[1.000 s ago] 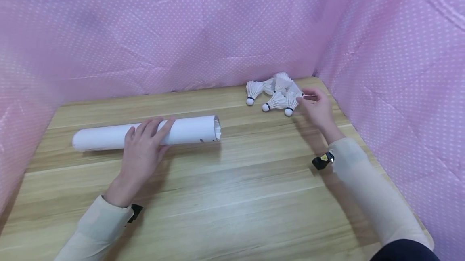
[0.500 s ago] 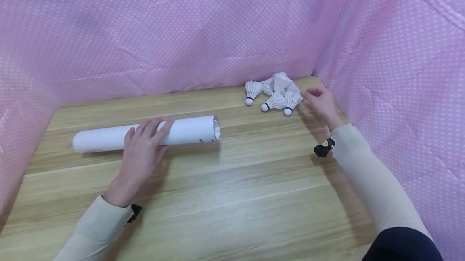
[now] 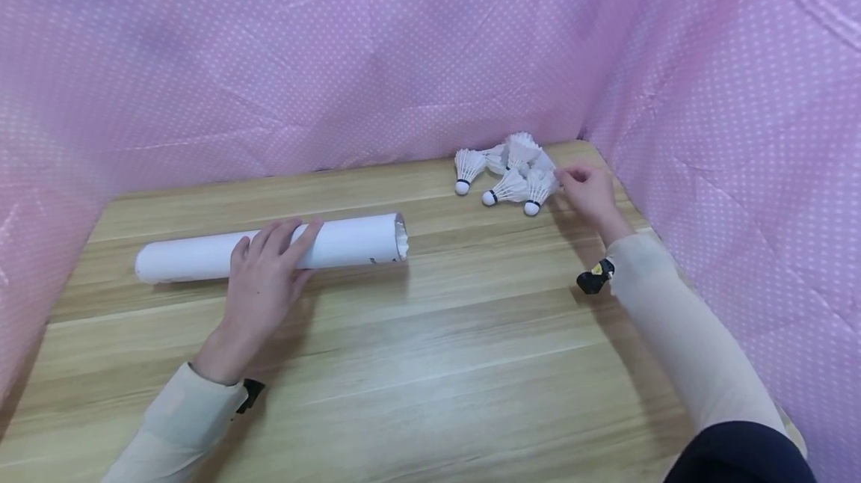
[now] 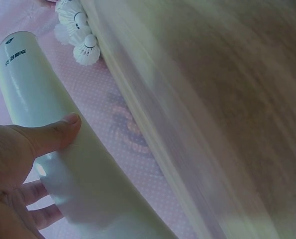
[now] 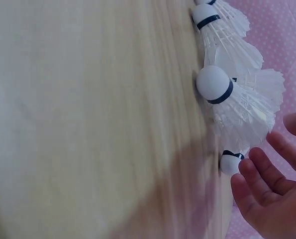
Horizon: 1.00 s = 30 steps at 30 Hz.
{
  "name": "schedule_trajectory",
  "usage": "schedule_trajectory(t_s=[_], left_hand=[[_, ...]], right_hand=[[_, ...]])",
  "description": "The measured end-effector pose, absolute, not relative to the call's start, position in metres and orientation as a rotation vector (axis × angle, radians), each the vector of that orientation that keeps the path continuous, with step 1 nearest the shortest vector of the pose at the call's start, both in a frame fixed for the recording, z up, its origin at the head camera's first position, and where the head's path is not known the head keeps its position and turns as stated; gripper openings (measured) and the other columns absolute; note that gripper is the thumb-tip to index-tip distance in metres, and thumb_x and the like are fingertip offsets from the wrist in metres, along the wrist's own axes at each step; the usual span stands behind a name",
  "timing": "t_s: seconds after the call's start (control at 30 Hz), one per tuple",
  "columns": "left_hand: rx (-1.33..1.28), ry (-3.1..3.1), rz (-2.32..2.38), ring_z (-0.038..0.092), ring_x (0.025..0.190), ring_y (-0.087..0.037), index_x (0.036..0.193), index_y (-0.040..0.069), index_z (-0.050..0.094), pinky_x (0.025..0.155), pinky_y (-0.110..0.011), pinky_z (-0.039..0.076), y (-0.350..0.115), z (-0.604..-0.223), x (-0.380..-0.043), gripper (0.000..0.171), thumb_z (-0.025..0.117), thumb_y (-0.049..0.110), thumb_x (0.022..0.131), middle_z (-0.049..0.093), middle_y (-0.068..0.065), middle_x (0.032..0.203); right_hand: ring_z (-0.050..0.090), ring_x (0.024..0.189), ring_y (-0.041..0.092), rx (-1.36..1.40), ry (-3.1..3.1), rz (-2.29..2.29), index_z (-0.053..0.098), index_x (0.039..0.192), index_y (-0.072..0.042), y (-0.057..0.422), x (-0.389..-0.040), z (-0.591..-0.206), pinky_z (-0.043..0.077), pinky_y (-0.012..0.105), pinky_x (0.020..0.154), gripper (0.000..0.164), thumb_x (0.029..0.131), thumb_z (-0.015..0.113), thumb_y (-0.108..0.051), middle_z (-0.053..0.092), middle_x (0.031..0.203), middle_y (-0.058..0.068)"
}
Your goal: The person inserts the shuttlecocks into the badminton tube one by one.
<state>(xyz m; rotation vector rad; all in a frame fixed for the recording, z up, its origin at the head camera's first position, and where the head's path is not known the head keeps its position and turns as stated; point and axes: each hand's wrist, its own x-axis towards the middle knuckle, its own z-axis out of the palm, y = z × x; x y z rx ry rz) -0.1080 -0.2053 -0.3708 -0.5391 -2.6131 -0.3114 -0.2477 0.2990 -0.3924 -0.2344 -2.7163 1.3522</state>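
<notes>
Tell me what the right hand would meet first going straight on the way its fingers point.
Most likely a shuttlecock: in the right wrist view, its white base lies just ahead of the right hand. Depth is unclear there, so the two may already be touching.

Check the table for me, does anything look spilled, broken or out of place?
Nothing clearly stands out. The shuttlecocks lie in a loose, overlapping cluster near the far right corner of the table, at different angles, which is untidy rather than odd. The white tube under the left hand shows no clear dent.
</notes>
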Motion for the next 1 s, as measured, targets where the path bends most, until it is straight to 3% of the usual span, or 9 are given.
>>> schedule_trajectory(t_s=[0.4,0.73,0.87,1.0], left_hand=[[-0.532,-2.61,-0.302,0.049,0.125,-0.043,0.145,0.021,0.053,0.096,-0.072,0.035,-0.206,-0.368,-0.106,0.086,0.09,0.002,0.069,0.055,-0.019,0.135],[-0.535,-2.606,-0.304,0.049,0.125,-0.044,0.144,0.02,0.054,0.096,-0.072,0.035,-0.206,-0.366,-0.106,0.085,0.09,0.001,0.07,0.055,-0.019,0.135],[-0.531,-2.606,-0.304,0.049,0.125,-0.044,0.144,0.02,0.054,0.096,-0.072,0.035,-0.206,-0.366,-0.105,0.085,0.09,0.002,0.07,0.055,-0.02,0.136],[-0.524,-2.616,-0.298,0.048,0.126,-0.044,0.144,0.019,0.054,0.097,-0.072,0.034,-0.206,-0.365,-0.105,0.084,0.09,0.003,0.07,0.054,-0.019,0.137]], right_hand=[[0.061,0.086,0.01,0.007,-2.681,1.344,0.073,0.109,0.003,0.292,-0.211,-0.41,0.047,0.019,0.078,0.028,0.1,0.062,-0.022,0.072,0.104,0.02],[0.067,0.078,0.022,0.149,-2.81,1.497,0.074,0.097,0.003,0.275,-0.182,-0.407,0.053,0.021,0.068,0.027,0.098,0.065,-0.023,0.073,0.087,0.017],[0.067,0.079,0.023,0.238,-2.849,1.503,0.073,0.102,0.003,0.276,-0.178,-0.402,0.054,0.023,0.07,0.026,0.098,0.067,-0.021,0.072,0.089,0.017],[0.065,0.095,0.026,0.217,-2.829,1.543,0.067,0.119,0.002,0.282,-0.181,-0.399,0.053,0.024,0.08,0.036,0.094,0.073,-0.023,0.069,0.106,0.017]])
